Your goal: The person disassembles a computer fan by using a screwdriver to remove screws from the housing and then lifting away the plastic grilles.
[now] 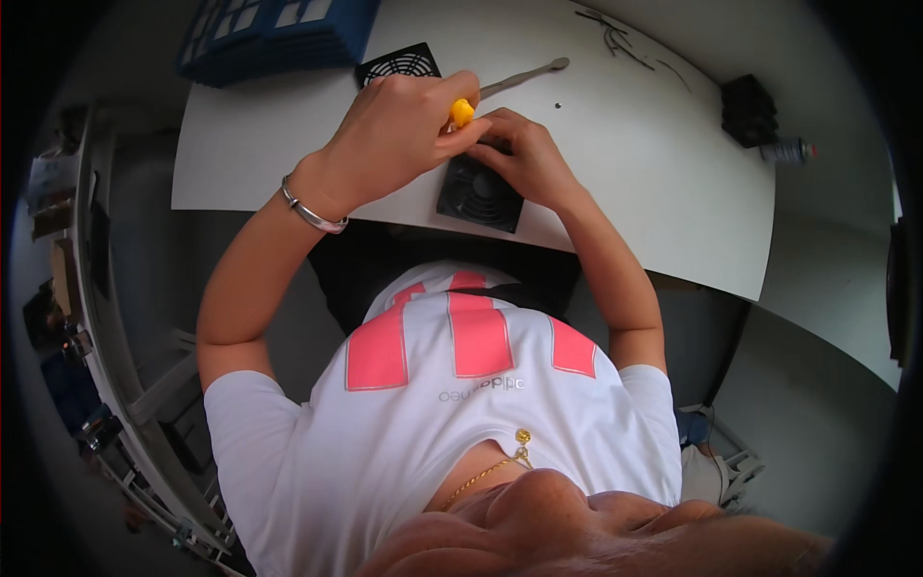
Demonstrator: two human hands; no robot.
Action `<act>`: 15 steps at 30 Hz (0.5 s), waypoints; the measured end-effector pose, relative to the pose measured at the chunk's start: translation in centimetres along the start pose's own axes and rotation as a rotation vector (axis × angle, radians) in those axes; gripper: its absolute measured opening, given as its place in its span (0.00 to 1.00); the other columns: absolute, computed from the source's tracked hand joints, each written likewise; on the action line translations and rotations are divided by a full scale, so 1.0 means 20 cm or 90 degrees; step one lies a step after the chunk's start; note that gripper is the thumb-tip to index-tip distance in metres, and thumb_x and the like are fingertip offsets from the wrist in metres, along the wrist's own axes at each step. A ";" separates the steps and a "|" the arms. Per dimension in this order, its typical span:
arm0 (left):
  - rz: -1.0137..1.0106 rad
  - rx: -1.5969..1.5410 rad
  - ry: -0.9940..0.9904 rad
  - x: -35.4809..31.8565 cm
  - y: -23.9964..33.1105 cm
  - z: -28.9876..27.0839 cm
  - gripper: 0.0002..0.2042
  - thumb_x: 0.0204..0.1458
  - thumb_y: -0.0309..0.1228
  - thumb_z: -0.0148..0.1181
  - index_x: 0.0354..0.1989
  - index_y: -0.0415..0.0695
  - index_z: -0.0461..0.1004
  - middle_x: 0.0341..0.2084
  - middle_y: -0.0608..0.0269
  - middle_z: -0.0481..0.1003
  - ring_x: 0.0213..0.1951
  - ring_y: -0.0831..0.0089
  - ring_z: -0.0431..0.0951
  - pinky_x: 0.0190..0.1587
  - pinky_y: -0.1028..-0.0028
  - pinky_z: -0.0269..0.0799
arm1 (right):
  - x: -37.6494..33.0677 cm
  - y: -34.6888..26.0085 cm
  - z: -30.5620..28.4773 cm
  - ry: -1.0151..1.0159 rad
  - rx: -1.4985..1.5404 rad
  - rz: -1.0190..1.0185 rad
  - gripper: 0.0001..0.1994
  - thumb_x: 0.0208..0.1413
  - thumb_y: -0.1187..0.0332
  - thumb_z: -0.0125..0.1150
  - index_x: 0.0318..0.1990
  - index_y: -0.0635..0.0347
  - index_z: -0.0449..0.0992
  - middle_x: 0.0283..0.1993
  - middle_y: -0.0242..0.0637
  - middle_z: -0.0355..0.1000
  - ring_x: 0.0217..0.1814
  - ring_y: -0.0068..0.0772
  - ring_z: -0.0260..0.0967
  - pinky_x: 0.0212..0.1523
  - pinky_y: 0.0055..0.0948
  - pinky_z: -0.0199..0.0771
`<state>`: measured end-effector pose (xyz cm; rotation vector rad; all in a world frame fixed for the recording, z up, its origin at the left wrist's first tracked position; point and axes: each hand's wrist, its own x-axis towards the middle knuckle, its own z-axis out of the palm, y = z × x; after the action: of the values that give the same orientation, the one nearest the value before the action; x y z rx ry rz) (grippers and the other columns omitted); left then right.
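My left hand, with a silver bangle at its wrist, is closed around a screwdriver with a yellow handle. Its tip is hidden by my fingers. Below it, at the near edge of the white table, lies a black square fan with a ringed round face. My right hand grips the fan's far edge, fingers bent and close to the screwdriver. Beyond my left hand is a black square fan guard, partly covered by the hand. A long grey tool with a rounded end lies beside it.
Stacked blue trays stand at the far left of the white table. A small metal piece, perhaps a screw, lies right of the grey tool. Thin dark strips are at the back. A black object and a small can stand far right.
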<state>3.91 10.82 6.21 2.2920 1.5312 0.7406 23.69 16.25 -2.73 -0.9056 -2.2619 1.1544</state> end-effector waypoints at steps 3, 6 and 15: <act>0.036 0.019 -0.049 -0.01 0.01 -0.04 0.10 0.54 0.34 0.65 0.35 0.42 0.73 0.23 0.55 0.76 0.24 0.60 0.77 0.29 0.70 0.71 | -0.01 0.01 0.01 0.012 0.009 -0.029 0.13 0.54 0.71 0.66 0.47 0.57 0.81 0.41 0.43 0.75 0.43 0.45 0.75 0.46 0.36 0.75; 0.072 0.035 -0.064 0.00 0.01 -0.08 0.09 0.53 0.32 0.66 0.36 0.41 0.73 0.25 0.55 0.77 0.26 0.58 0.78 0.32 0.67 0.73 | -0.01 0.01 0.00 0.012 0.012 -0.046 0.12 0.54 0.71 0.66 0.47 0.56 0.81 0.41 0.43 0.75 0.42 0.45 0.75 0.45 0.36 0.75; 0.064 0.148 -0.139 0.08 0.06 -0.13 0.09 0.53 0.29 0.64 0.38 0.41 0.71 0.26 0.55 0.77 0.30 0.55 0.79 0.33 0.64 0.74 | 0.00 0.01 0.04 0.045 0.013 -0.035 0.09 0.54 0.70 0.65 0.43 0.54 0.83 0.39 0.40 0.76 0.41 0.44 0.75 0.44 0.36 0.75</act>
<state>3.81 11.62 9.41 2.5355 1.4771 0.3348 23.30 15.87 -3.32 -0.8570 -2.2006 1.1015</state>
